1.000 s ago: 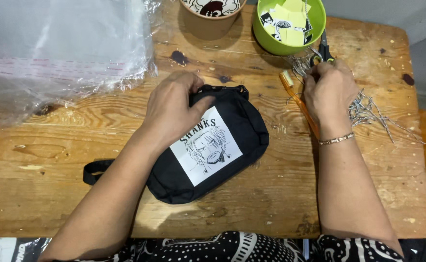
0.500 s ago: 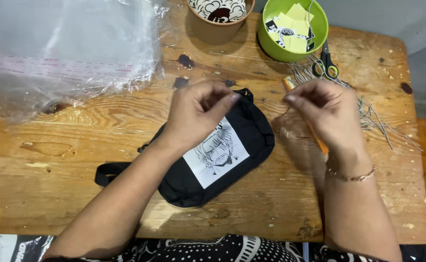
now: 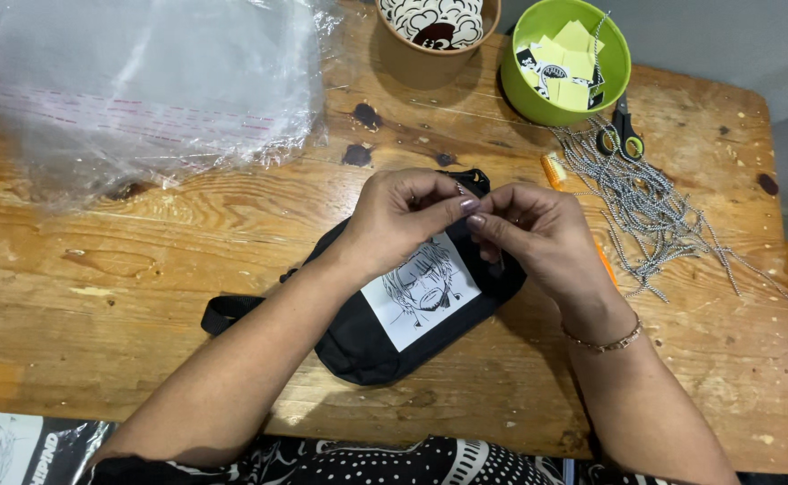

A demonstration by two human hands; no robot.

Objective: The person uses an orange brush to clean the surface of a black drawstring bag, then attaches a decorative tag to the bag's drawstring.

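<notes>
A black fabric pouch point(image 3: 371, 337) with a white printed face patch lies on the wooden table point(image 3: 142, 260), its strap loop pointing left. Both hands meet just above its upper end. My left hand point(image 3: 403, 220) and my right hand point(image 3: 537, 238) touch at the fingertips. Together they pinch a short thin metal chain, which the fingers mostly hide. An orange-handled tool point(image 3: 553, 169) lies partly under my right hand.
A pile of short ball chains point(image 3: 645, 198) spreads at the right, with scissors point(image 3: 625, 130) above it. A green bowl point(image 3: 573, 63) of paper tags and a brown bowl point(image 3: 434, 36) stand at the back. Clear plastic bags point(image 3: 142, 90) cover the back left.
My right hand left the chain pile and came left over the pouch. My left hand lifted off the pouch, and the two now meet fingertip to fingertip.
</notes>
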